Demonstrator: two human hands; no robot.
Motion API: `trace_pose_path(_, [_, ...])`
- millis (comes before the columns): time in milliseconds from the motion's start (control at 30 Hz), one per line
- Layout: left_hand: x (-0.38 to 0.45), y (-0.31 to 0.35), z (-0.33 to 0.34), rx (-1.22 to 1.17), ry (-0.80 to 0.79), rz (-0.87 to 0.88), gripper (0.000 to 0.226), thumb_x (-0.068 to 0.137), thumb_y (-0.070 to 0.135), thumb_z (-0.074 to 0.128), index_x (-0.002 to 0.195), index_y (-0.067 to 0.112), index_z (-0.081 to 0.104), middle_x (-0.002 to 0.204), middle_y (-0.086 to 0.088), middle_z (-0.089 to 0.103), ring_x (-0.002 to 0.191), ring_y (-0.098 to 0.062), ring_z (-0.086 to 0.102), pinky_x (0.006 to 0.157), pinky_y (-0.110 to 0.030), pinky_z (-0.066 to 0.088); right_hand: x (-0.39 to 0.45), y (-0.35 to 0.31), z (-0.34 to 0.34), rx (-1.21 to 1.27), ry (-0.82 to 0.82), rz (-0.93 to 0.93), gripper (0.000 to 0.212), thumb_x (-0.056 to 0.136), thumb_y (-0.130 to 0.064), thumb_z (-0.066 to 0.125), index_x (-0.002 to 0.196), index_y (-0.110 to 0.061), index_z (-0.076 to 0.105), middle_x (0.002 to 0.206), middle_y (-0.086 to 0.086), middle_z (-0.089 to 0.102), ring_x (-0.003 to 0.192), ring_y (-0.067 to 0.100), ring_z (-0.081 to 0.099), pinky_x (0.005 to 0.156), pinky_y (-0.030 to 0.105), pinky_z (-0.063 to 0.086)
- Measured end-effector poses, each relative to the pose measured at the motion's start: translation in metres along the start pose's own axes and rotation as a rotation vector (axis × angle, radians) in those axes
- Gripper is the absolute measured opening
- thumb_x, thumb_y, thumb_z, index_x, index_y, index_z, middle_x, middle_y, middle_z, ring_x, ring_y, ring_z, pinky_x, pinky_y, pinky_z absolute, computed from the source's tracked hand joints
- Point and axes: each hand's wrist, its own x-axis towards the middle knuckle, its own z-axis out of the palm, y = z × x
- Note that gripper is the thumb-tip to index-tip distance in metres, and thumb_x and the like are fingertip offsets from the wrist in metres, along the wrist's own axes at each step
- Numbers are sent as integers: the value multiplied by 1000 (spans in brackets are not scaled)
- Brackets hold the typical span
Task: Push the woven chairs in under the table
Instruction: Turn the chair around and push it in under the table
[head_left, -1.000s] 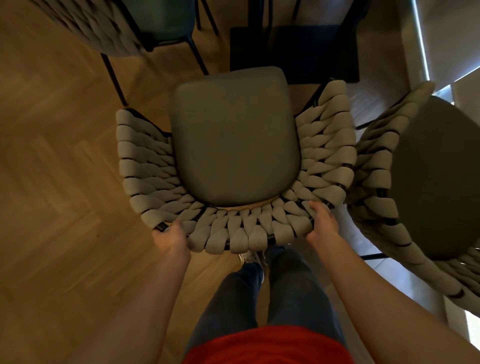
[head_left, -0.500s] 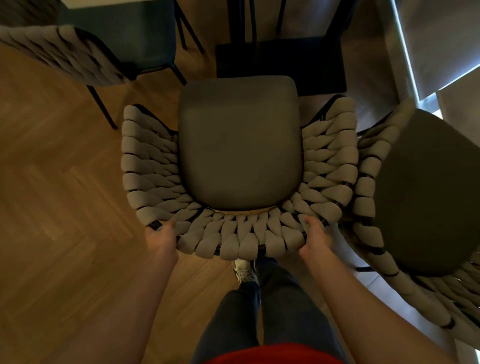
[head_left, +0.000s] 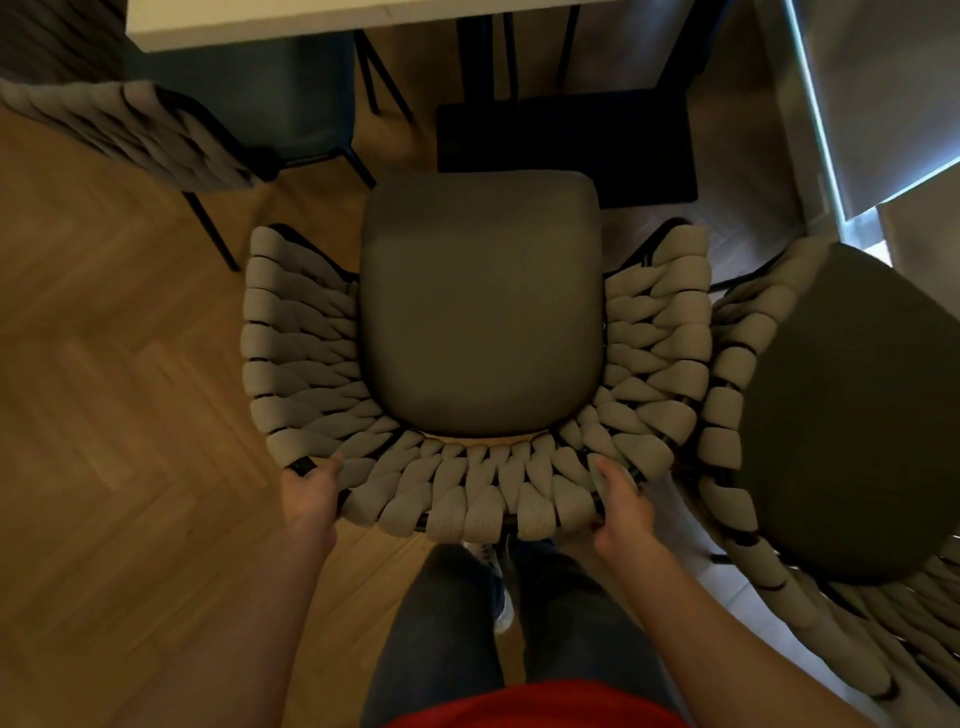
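Observation:
A woven chair (head_left: 480, 306) with a grey seat cushion and thick beige rope back stands right in front of me, facing the white table (head_left: 311, 18) at the top edge. My left hand (head_left: 310, 491) grips the left rear of its woven backrest. My right hand (head_left: 621, 501) grips the right rear of the same backrest. A second woven chair (head_left: 841, 415) with a dark cushion stands close on the right, its woven side almost touching the first. A third woven chair (head_left: 130, 130) sits at the upper left, its seat partly under the table.
The black table base plate (head_left: 566, 137) and legs lie just beyond the chair's front. Wooden herringbone floor (head_left: 114, 415) spreads to the left. A window with a blind (head_left: 883, 104) is at the upper right. My legs stand directly behind the chair.
The white table edge has come into view at the top and the table base sits closer to the chair's front. Both hands keep their hold on the backrest.

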Motion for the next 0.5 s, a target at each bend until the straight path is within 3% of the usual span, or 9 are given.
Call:
trace_pose_path(167, [0,5,-2,52,-14,16,50,93,20,63,139,14,44,124,-8,58,104,-26,57,85,-40,47,-3,-1,3,33,9,-6,49,89,-18,68,135,-13,54,121,12,64,88,21,64,62,32,51])
trace_pose_path(367, [2,5,-6,146,-74,65,44,95,22,60,136,14,46,121,-8,60,109,-30,59,84,-43,51,-12,6,7,123,42,-51,41,90,-18,67,129,-12,56,101,8,66,87,22,65,62,33,52])
trace_pose_path(500, [2,6,-12,163,-119,69,46,93,26,63,135,13,48,121,-9,62,106,-30,61,81,-43,53,-16,11,8,134,37,-95,39,92,-17,64,129,-13,55,106,10,65,86,22,63,64,35,52])
